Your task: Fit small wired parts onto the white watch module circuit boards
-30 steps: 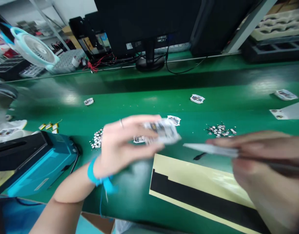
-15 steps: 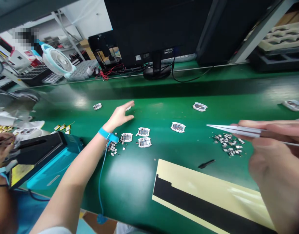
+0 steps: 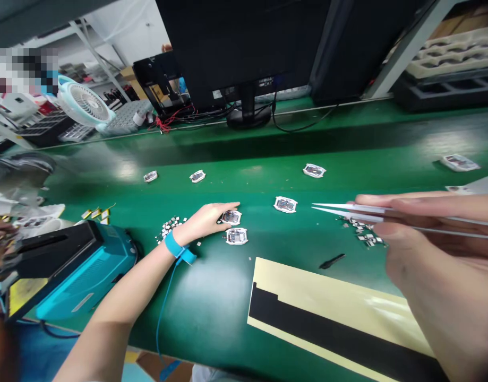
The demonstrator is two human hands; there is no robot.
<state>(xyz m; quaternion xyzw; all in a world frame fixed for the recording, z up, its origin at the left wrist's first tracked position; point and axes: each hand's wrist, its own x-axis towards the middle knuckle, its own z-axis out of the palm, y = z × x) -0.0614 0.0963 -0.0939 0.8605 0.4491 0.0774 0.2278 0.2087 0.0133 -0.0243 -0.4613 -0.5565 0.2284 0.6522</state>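
My left hand (image 3: 206, 220), with a blue wrist strap (image 3: 174, 245), reaches over the bench. Its fingers are stretched out and the thumb is apart, on either side of a small white casing with electronics (image 3: 231, 217); whether they touch it is unclear. Just below lies a second white casing (image 3: 236, 236). My right hand (image 3: 422, 254) is closed on white-tipped tweezers (image 3: 347, 209), their tips slightly apart with nothing visible between them. To the left of the tips sits another casing (image 3: 285, 205). Small parts (image 3: 369, 239) lie partly hidden behind my right hand.
More casings (image 3: 314, 170) are spaced along the green bench (image 3: 212, 297). Loose parts (image 3: 172, 225) lie by my left wrist. Nearby are a yellow-and-black sheet (image 3: 327, 318), a black tool (image 3: 332, 261), a teal machine (image 3: 80, 276) and a monitor (image 3: 247, 48). A co-worker's hand shows at far left.
My left hand has come down and toward me, from a far casing to the nearer ones, covering one of them. My right hand has moved left with the tweezers, whose tips have spread.
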